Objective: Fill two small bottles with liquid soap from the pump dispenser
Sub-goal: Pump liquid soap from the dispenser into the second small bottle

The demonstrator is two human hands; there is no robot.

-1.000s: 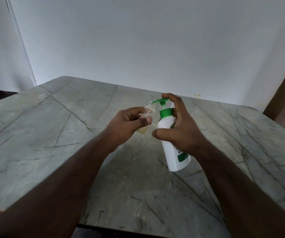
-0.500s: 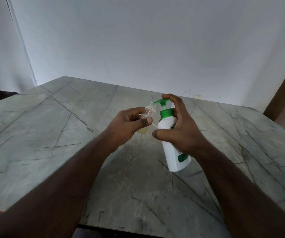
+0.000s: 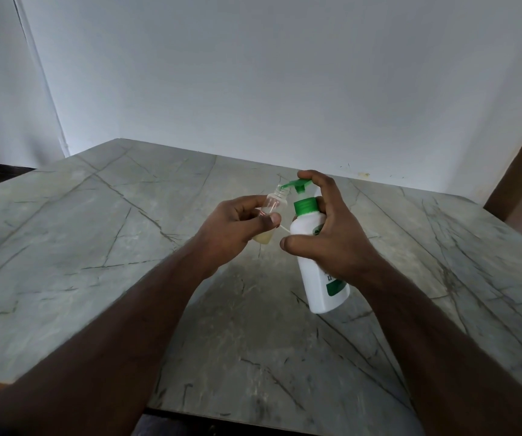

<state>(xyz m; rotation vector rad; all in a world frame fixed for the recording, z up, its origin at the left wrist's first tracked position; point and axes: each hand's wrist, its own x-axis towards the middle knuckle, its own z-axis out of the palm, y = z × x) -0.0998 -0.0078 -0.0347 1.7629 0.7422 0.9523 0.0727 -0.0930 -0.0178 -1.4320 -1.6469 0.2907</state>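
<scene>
While its open threaded neck sits just under the green spout, the small clear bottle [image 3: 271, 212] is held tilted above the middle of the grey veined stone table [image 3: 102, 247], pinched between the thumb and curled fingers of the left hand [image 3: 234, 225]. Pale yellowish soap fills its rounded base, which shows below the thumb; the upper part is transparent and ribbed at the mouth. Just beside it to the right, the pump dispenser [image 3: 316, 272] is a smooth white plastic bottle with a ribbed green collar and a flat green pump head [image 3: 296, 185]. Its right hand [image 3: 329, 243] wraps round the body, thumb in front, with the forefinger hooked on top of the pump head. A green label shows low on the dispenser, its lettering too small and too covered to read.
</scene>
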